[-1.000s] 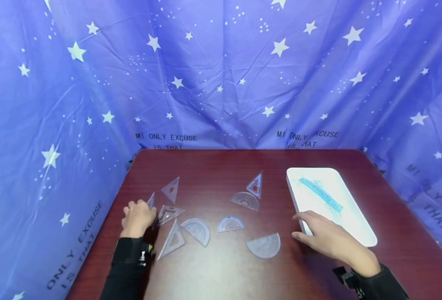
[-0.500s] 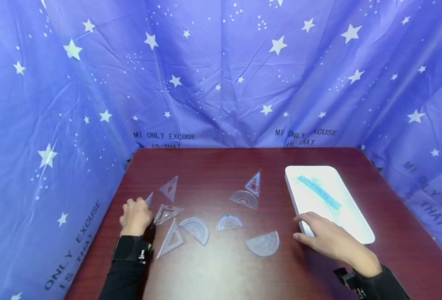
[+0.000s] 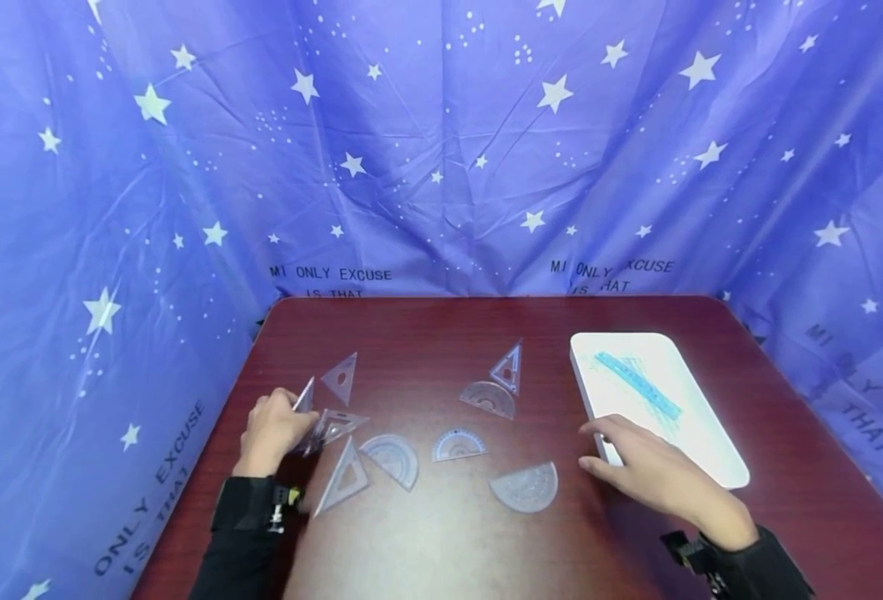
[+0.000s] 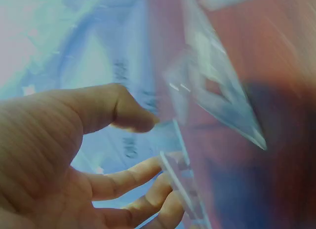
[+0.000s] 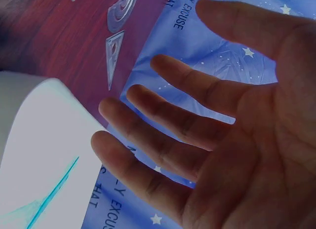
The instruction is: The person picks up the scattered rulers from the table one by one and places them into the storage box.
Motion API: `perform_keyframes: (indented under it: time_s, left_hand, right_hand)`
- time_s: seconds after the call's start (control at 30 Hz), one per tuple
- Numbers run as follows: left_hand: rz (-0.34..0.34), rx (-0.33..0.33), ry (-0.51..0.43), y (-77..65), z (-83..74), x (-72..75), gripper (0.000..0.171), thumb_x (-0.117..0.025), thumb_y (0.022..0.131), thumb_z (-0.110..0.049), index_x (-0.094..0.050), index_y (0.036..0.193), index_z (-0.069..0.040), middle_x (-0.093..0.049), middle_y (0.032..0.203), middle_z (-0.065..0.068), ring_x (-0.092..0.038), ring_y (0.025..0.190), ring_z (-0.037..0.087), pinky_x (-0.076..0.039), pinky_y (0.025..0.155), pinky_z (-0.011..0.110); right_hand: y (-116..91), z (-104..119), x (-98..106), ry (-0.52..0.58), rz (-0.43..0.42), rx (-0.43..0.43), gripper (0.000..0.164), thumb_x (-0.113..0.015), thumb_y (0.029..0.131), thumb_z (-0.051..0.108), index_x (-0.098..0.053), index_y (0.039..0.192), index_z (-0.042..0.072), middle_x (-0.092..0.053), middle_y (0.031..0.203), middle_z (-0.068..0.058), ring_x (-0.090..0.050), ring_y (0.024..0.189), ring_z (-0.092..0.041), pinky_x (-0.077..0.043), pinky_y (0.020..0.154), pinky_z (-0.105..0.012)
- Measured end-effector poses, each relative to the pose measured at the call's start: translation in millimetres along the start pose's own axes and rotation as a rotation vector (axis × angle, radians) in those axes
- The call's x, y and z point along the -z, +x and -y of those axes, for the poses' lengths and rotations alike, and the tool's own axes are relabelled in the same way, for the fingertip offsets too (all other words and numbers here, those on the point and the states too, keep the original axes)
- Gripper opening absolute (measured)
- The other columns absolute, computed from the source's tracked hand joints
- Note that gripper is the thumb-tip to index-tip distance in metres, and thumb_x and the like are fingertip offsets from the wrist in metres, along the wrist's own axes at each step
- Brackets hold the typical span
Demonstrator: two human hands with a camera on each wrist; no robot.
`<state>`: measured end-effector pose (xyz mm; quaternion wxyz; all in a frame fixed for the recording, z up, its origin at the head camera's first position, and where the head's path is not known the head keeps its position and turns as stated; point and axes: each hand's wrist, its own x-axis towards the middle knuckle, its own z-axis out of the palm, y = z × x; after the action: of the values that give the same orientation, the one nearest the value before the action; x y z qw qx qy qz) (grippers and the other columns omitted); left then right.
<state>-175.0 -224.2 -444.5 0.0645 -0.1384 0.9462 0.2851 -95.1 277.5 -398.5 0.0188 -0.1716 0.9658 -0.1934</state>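
Purchase likely explains why your left grip (image 3: 272, 426) pinches the clear plastic triangle (image 3: 305, 397) tilted, while a white rectangular tray (image 3: 705, 437) lies just beyond your spread right grip (image 3: 640, 469).

The dark red wood-grain bench (image 3: 441, 537) carried four clear protractors (image 3: 526, 489), scattered across its middle, and several clear set squares (image 3: 334, 381), mostly on the left. A white tray (image 3: 702, 429) lay flat towards the right side.

The left hand (image 3: 272, 429) covers part of what is probably a set square (image 3: 305, 397), blurred in the left wrist view; markings on the blue ruler (image 3: 638, 386) are too small to read.
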Motion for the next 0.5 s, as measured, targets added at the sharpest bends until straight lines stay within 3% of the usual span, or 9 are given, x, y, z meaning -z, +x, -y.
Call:
perform_keyframes:
  time_s: [0.23, 0.4, 0.5]
  left_hand:
    - [-0.045, -0.152, -0.110, -27.6, -42.2, 1.8, 0.050, -0.076, 0.091, -0.027, -0.064, 0.131, 0.001, -0.065, 0.121, 0.024, -0.062, 0.113, 0.040, -0.052, 0.094, 0.060]
    - [-0.085, -0.285, -0.124, -51.8, -80.9, -14.2, 0.046, -0.076, 0.085, -0.022, -0.068, 0.126, -0.003, -0.067, 0.120, 0.019, -0.062, 0.114, 0.037, -0.053, 0.097, 0.058]
    - [-0.094, -0.352, -0.115, -65.3, -101.3, -26.1, 0.043, -0.077, 0.083, -0.020, -0.069, 0.123, -0.006, -0.068, 0.118, 0.015, -0.062, 0.114, 0.035, -0.054, 0.096, 0.056]
  right_hand:
    - [14.0, 18.4, -4.5, 0.059, -0.125, 0.031, 0.036, -0.077, 0.099, 0.027, -0.071, 0.130, 0.009, -0.074, 0.128, -0.007, -0.072, 0.108, -0.024, -0.059, 0.090, -0.047]
    - [24.3, 30.1, -13.2, 0.135, -0.150, 0.046, 0.038, -0.076, 0.100, 0.021, -0.068, 0.134, 0.006, -0.074, 0.129, -0.010, -0.075, 0.109, -0.026, -0.061, 0.092, -0.048]
    - [28.4, 37.3, -21.4, 0.212, -0.142, 0.037, 0.039, -0.075, 0.100, 0.019, -0.066, 0.136, 0.005, -0.076, 0.125, -0.010, -0.077, 0.100, -0.021, -0.063, 0.087, -0.043]
